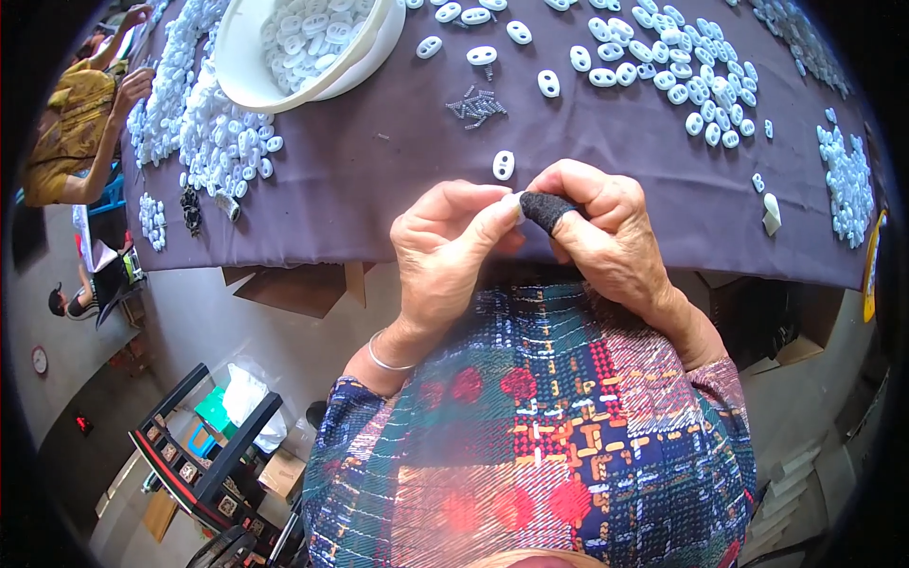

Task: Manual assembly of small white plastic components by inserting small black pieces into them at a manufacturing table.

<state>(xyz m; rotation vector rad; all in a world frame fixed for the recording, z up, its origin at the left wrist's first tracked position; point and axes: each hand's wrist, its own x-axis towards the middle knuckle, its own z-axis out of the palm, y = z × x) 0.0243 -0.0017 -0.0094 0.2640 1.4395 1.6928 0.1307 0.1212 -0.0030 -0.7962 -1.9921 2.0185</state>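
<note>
My left hand [450, 241] and my right hand [606, 232] meet at the table's near edge, fingertips pinched together. Between them is a small white plastic piece [520, 210], mostly covered by the fingers; it looks like part of a cord lock. A black fabric cover [546, 210] wraps my right thumb. Just beyond my fingers lies one white oval two-hole cord lock [504, 166]. Further off are a small pile of metal springs [477, 108] and several loose cord locks, one of them [481, 56] with a spring beside it.
A white tub [379, 57] of white plastic parts stands at the far left, beside a large heap [222, 133] of similar parts. More cord locks [701, 71] spread at the far right, and small pieces [846, 185] pile near the right edge. Another person [76, 133] works at the left.
</note>
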